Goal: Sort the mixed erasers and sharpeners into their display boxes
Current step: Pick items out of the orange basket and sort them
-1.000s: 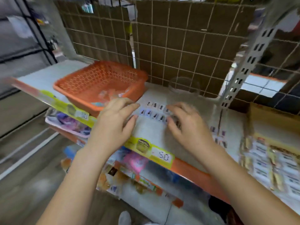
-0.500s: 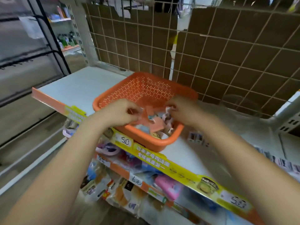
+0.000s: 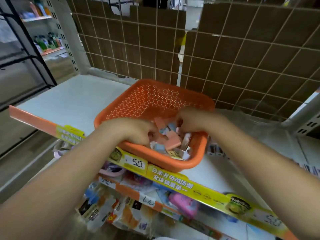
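One white shelf [image 3: 69, 97] ran across the view, its whole left stretch bare as far as the orange front edge, with a wire grid backed by brown cardboard [image 3: 225, 58] closing the rear. Near the middle sat a single orange perforated basket [image 3: 155, 99], its front corner hanging just over the shelf's edge strip; its far half showed bare mesh, while the near half held a loose heap of small items [image 3: 170, 142] in pink, blue and white, too jumbled and blurred to count or to tell erasers from sharpeners. Right of the basket a row of small barcoded packs [image 3: 215, 150] lay on the shelf, partly hidden by the right forearm. Along the front ran a yellow label strip [image 3: 173, 181] printed with Chinese characters, carrying two price tags reading "5.0"; a handwritten tag [image 3: 147, 200] below read "6元". Packets and a pink item crowded the lower shelf [image 3: 131, 215]. Both hands were inside the basket: the left hand [image 3: 136, 130] had its fingers curled down into the heap at the near left rim, and the right hand [image 3: 192, 121] was curled over the heap's far side; whether either actually gripped a piece I could not tell
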The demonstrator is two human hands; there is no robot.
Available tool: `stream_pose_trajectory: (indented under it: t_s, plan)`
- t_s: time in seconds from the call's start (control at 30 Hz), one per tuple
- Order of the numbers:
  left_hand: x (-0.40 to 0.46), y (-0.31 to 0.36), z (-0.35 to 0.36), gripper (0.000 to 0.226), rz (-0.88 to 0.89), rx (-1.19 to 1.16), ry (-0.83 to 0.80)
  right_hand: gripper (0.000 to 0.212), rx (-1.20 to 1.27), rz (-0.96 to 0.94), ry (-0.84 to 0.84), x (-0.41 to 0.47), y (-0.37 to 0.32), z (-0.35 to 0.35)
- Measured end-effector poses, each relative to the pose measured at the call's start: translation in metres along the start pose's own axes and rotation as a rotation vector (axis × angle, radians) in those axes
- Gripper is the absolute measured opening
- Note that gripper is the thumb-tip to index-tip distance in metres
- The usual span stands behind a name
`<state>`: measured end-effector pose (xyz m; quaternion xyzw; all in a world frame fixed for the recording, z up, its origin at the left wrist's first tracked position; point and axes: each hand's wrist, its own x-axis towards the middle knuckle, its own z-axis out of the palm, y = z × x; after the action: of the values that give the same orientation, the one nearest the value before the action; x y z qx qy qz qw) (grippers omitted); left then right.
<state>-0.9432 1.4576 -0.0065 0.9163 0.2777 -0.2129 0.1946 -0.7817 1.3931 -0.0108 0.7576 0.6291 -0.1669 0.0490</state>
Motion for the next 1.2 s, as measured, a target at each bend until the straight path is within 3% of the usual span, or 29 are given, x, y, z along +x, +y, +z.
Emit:
stream_pose_trajectory:
  t_s: [0.33, 0.5, 0.67, 0.8, 0.9, 1.03, 1.2]
  plan:
    - [-0.002, -0.007, 0.001, 0.037, 0.046, -0.171, 0.038, 0.011, 0.217, -0.070, 0.122, -0.019, 0.002, -0.011]
    - [-0.009, -0.011, 0.001, 0.046, 0.102, -0.345, 0.325, 0.029, 0.399, -0.113, 0.275, -0.037, 0.006, -0.008]
    - [-0.016, -0.003, 0.004, 0.052, 0.218, -0.449, 0.632, 0.044, 0.409, -0.182, 0.556, -0.056, 0.016, 0.008]
    - [-0.022, 0.021, 0.005, 0.058, 0.336, -0.455, 0.720, 0.044, 0.450, -0.265, 0.726, -0.079, 0.028, 0.019]
    - [-0.021, 0.040, 0.011, 0.058, 0.434, -0.492, 0.740, 0.044, 0.556, -0.252, 0.758, -0.100, 0.038, 0.026]
    - [-0.015, 0.070, 0.021, 0.063, 0.495, -0.484, 0.751, 0.024, 0.875, -0.178, 0.711, -0.130, 0.050, 0.035]
    - [-0.010, 0.111, 0.027, 0.066, 0.548, -0.400, 0.764, 0.030, 1.009, -0.129, 0.670, -0.165, 0.083, 0.037]
